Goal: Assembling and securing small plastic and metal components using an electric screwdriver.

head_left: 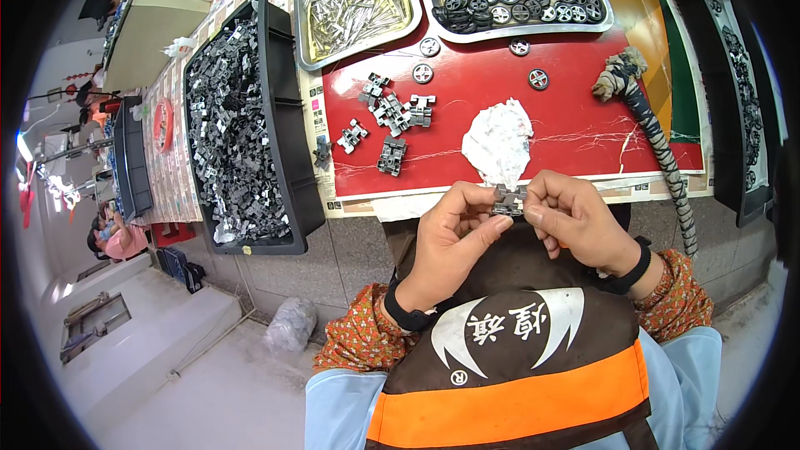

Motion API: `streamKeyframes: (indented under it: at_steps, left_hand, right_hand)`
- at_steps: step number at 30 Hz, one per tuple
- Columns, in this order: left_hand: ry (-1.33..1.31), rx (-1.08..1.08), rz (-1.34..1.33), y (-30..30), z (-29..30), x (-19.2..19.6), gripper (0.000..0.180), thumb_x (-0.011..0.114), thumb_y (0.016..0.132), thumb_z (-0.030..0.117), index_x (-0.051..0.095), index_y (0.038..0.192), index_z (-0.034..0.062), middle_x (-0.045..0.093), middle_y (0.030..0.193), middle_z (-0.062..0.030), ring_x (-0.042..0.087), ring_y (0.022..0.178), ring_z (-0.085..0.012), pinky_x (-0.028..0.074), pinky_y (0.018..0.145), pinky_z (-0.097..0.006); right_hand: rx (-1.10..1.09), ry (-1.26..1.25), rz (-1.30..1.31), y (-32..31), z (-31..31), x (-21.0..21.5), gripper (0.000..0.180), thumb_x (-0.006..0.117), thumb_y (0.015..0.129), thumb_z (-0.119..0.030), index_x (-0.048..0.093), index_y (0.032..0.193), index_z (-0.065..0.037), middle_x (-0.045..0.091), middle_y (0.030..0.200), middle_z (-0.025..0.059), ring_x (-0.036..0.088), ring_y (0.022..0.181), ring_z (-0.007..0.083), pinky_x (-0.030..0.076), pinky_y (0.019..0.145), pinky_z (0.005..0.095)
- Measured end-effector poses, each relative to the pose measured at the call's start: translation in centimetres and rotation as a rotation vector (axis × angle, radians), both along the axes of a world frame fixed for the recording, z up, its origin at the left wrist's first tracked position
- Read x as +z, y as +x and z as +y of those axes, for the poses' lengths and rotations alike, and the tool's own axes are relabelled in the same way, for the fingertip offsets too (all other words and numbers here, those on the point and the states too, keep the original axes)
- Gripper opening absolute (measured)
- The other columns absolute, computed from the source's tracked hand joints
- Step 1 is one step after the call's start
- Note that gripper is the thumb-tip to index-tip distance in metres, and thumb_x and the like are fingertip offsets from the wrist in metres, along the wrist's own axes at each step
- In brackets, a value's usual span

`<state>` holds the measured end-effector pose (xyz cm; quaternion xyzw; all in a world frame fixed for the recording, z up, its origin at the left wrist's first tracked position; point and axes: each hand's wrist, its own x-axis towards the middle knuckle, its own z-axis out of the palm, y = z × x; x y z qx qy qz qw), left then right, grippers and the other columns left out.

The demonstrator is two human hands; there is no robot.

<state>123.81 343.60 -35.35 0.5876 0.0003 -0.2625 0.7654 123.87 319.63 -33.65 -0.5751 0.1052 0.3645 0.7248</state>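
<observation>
Over the table's front edge, both hands meet at a small dark grey plastic piece [509, 201] that looks like a toy vehicle chassis. My left hand [454, 237] pinches its left end between thumb and fingers. At its right end my right hand [579, 221] is closed, thumb against the index finger; whether it also holds something small is hidden. Just beyond the hands lies a crumpled white lump [497, 140], perhaps cloth or paper. Several similar dark chassis pieces [392, 114] are grouped to the left on the red tabletop [583, 133].
Loose wheels [538, 79] lie behind the lump. Farther back stand a metal tray [367, 49] of thin metal pins and another tray [533, 37] of black wheels. A black bin [293, 129] of dark parts flanks the left. A wrapped, bent stick [662, 150] and another bin [723, 162] are right.
</observation>
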Motion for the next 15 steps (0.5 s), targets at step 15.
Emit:
streamKeyframes:
  at_steps: [15]
  left_hand:
    - [0.047, 0.023, -0.027, -0.08, 0.33, -0.44, 0.027, 0.077, 0.103, 0.005, 0.064, 0.126, 0.0008, 0.072, 0.115, -0.0028, 0.066, 0.099, -0.0064, 0.057, 0.088, -0.025]
  right_hand:
    - [-0.03, 0.104, 0.065, 0.16, 0.86, -0.22, 0.018, 0.063, 0.11, -0.023, 0.06, 0.105, -0.006, 0.058, 0.079, -0.0027, 0.058, 0.063, 0.004, 0.051, 0.053, 0.0215]
